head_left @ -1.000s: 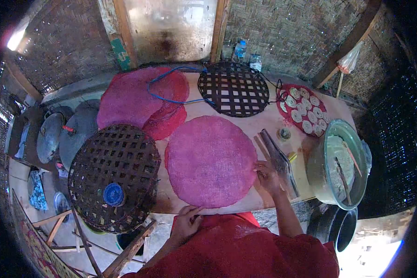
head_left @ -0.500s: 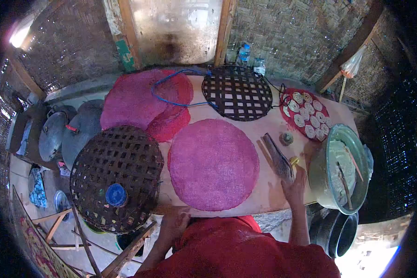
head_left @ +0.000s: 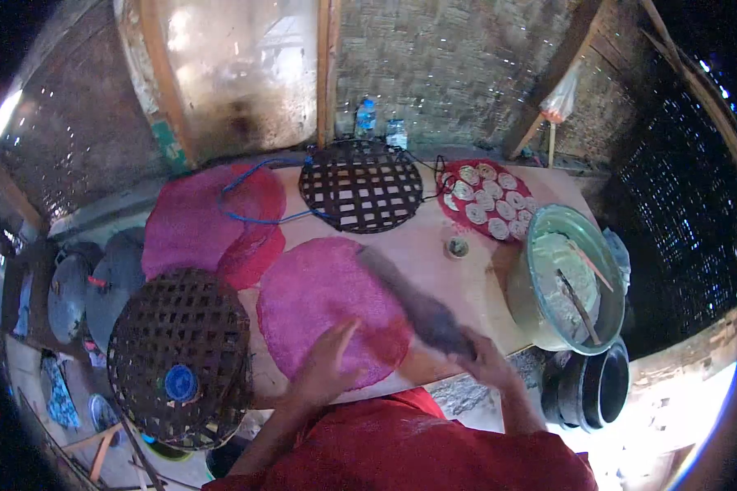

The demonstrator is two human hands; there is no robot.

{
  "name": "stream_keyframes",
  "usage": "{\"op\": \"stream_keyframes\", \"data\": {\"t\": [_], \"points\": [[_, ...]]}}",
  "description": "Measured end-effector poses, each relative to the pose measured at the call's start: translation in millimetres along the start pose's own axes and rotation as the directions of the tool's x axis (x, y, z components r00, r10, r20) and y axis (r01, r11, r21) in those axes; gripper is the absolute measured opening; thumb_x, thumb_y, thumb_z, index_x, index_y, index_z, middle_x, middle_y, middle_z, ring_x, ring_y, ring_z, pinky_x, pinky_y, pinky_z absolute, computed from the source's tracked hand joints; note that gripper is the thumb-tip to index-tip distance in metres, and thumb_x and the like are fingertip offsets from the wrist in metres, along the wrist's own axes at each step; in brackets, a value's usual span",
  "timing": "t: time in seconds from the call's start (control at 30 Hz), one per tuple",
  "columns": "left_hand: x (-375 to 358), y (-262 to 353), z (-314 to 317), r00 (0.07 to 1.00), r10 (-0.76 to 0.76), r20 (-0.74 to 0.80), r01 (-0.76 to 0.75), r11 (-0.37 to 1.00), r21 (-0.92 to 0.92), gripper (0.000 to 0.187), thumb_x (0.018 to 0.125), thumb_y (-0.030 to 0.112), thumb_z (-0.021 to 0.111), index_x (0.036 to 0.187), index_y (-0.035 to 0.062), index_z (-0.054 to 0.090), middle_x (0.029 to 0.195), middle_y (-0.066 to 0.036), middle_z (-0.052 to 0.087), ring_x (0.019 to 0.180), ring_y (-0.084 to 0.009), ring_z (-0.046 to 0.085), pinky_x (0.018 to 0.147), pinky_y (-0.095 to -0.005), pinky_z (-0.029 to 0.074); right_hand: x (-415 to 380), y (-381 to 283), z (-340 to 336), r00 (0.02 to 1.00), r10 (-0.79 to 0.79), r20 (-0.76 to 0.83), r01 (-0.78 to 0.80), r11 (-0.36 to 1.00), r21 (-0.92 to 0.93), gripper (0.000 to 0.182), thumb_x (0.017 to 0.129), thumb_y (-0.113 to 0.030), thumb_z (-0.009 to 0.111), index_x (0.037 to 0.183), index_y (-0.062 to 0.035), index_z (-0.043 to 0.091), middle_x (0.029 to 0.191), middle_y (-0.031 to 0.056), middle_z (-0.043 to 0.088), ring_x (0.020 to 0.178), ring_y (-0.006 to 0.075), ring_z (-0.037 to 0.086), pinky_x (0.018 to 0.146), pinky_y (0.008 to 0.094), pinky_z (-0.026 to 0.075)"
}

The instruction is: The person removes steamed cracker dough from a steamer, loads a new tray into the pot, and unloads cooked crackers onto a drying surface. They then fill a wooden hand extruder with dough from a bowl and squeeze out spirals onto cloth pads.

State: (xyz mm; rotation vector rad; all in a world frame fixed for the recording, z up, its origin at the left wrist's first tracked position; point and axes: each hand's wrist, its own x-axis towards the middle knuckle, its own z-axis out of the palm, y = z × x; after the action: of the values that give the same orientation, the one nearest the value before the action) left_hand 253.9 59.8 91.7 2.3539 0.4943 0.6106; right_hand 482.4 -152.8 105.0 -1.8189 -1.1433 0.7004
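Observation:
My right hand (head_left: pixel 485 360) is closed around the near end of a long dark tool (head_left: pixel 422 304), blurred by motion. The tool slants away to the left, its far end overlapping the edge of a round pink woven mat (head_left: pixel 311 299). I cannot tell what kind of tool it is. Over the near part of that mat is my left hand (head_left: pixel 327 364), fingers apart and nothing in them. A small round pot (head_left: pixel 456 247) stands beyond the tool.
Swirled pale rounds (head_left: pixel 485 195) lie on a red mat at the back right. A green tub (head_left: pixel 517 299) holds pale dough-like stuff and sticks. Dark open-weave trays (head_left: pixel 360 188) are at the back and left, a blue lid (head_left: pixel 180 383) on the left one. More pink mats (head_left: pixel 192 217) are stacked.
My right hand has lifted the long dark tool from the table and swung it left over the pink mat's edge. My left hand has risen from the table edge over the mat. The view has shifted.

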Motion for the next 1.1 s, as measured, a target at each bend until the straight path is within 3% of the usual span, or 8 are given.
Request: {"op": "stream_keyframes", "data": {"t": [0.2,0.4,0.47,0.53,0.73,0.87,0.93,1.1], "points": [[-2,23,19,0.938,0.27,0.215,-0.239,0.958,-0.161,0.044,0.083,0.015,0.062,0.122,0.0026,0.049,0.111,-0.012,0.057,0.097,-0.0197,0.057,0.086,-0.0324,0.047,-9,-99,8,0.966,0.003,0.259,0.135,0.848,-0.512,0.05,0.088,-0.051,0.049,0.109,-0.0072,0.057,0.088,0.0181,0.066,0.086,0.0356,0.064,0.078,0.0429,0.051],[1,35,24,0.841,0.35,0.412,-0.158,0.888,-0.432,0.044,0.081,0.015,0.064,0.121,0.003,0.05,0.112,-0.013,0.056,0.099,-0.0222,0.057,0.087,-0.0337,0.045,30,-37,-8,0.921,-0.043,0.388,0.241,0.845,-0.477,0.033,0.097,-0.03,0.032,0.086,-0.0078,0.054,0.065,0.0175,0.055,0.068,0.0403,0.057,0.063,0.0478,0.045],[15,45,32,0.803,0.381,0.458,-0.141,0.868,-0.476,0.045,0.08,0.016,0.064,0.121,0.0031,0.05,0.112,-0.013,0.056,0.1,-0.023,0.057,0.088,-0.0341,0.045,43,-27,-16,0.9,-0.194,0.391,0.322,0.9,-0.294,0.045,0.094,-0.045,0.037,0.107,-0.007,0.057,0.086,0.0209,0.061,0.081,0.0405,0.059,0.074,0.0495,0.047],[36,59,40,0.764,0.419,0.491,-0.131,0.846,-0.517,0.045,0.08,0.016,0.065,0.12,0.0032,0.051,0.112,-0.013,0.056,0.101,-0.0238,0.056,0.088,-0.0345,0.044,55,-63,-16,0.598,-0.8,0.053,0.785,0.571,-0.239,0.044,0.096,-0.038,0.038,0.124,-0.0051,0.046,0.091,0.0144,0.057,0.074,0.0374,0.059,0.068,0.0462,0.048],[133,108,63,0.675,0.49,0.552,-0.029,0.764,-0.644,0.045,0.078,0.017,0.066,0.119,0.0035,0.051,0.113,-0.014,0.056,0.102,-0.0263,0.056,0.09,-0.0357,0.043,35,-188,-93,0.512,-0.689,0.512,0.84,0.527,-0.13,0.063,0.085,-0.029,0.06,0.133,-0.0008,0.031,0.1,0.0189,0.057,0.094,0.0359,0.059,0.071,0.0446,0.049],[176,110,72,0.714,0.441,0.544,0.035,0.754,-0.656,0.046,0.077,0.017,0.068,0.118,0.0037,0.052,0.113,-0.015,0.056,0.104,-0.0279,0.055,0.091,-0.0365,0.042,48,-176,-143,0.754,-0.654,0.059,0.649,0.727,-0.225,0.06,0.078,0.0,0.059,0.13,-0.0099,0.03,0.08,0.015,0.056,0.075,0.0329,0.061,0.063,0.0416,0.05],[190,101,76,0.765,0.388,0.514,0.044,0.765,-0.643,0.046,0.076,0.017,0.068,0.117,0.0038,0.052,0.113,-0.015,0.056,0.104,-0.0287,0.055,0.092,-0.037,0.042,51,-167,-174,0.8,-0.569,-0.19,0.561,0.822,-0.097,0.04,0.086,0.0,0.056,0.122,-0.0066,0.039,0.087,0.0027,0.053,0.072,0.0097,0.053,0.064,0.0266,0.047],[219,92,89,0.891,0.293,0.347,-0.12,0.889,-0.443,0.03,0.078,0.011,0.068,0.105,0.0036,0.058,0.099,-0.007,0.062,0.092,-0.0217,0.06,0.077,-0.0348,0.048,18,-107,-301,0.505,-0.401,-0.764,0.378,0.899,-0.222,0.025,0.091,-0.013,0.049,0.114,-0.0082,0.044,0.076,0.0007,0.048,0.066,0.0116,0.049,0.061,0.029,0.043]]}}
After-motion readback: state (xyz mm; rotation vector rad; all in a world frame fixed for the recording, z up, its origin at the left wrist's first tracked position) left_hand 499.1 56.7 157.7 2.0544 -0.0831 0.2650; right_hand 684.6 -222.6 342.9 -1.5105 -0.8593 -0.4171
